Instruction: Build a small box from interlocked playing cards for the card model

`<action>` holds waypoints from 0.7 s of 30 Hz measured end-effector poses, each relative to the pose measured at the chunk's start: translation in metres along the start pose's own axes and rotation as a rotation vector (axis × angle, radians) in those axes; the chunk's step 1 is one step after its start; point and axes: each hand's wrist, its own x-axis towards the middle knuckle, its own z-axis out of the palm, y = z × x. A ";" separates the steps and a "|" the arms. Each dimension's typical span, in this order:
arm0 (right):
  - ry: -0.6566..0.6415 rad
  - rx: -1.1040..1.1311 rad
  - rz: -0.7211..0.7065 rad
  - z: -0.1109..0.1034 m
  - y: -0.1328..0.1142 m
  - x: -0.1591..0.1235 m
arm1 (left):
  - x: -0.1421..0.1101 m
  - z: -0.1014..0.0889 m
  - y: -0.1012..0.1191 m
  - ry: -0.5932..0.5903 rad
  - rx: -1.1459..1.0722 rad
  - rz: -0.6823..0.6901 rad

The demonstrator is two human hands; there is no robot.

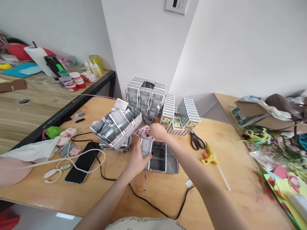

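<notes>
A low box built from grey-patterned playing cards (172, 159) lies in front of me, with an open compartment in its middle. My left hand (136, 159) grips its left side, thumb across the top, the other fingers partly hidden along the edge. My right hand (158, 131) is closed at the far left corner of the box, its fingers on several face-up playing cards (145, 130) with red pips. Just beyond my left hand, loose grey-backed cards fill a tilted card tray (117, 126). A tall block of folded cards (146, 99) stands behind both hands.
Card boxes (184, 113) stand at the back right. Black scissors (197, 140) and a yellow glue gun (210, 155) lie to the right. A phone (82, 163), white cables and a black cord (153, 202) lie left and front. Paper scraps (283, 182) pile at far right.
</notes>
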 end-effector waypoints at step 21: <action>0.302 1.386 0.134 0.010 0.029 -0.146 | 0.018 -0.022 0.070 -0.305 -0.482 -0.116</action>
